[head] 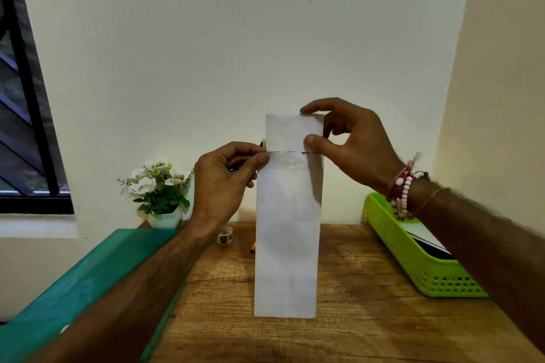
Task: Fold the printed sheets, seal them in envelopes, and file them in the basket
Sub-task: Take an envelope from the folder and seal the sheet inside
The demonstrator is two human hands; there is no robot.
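A long white envelope (287, 233) is held upright above the wooden table (354, 303), short end up. My right hand (351, 144) pinches its top flap between thumb and forefinger at the upper right corner. My left hand (227, 177) pinches the envelope's left edge at the flap line, where a thin shiny strip (290, 152), perhaps tape, runs across. A green perforated basket (413, 253) stands at the right of the table with white paper and something dark inside it.
A roll of tape (224, 235) and an orange pen tip (253, 248) lie on the table behind the envelope. A small pot of white flowers (160, 194) stands at the back left. A teal surface (73, 289) borders the table's left side.
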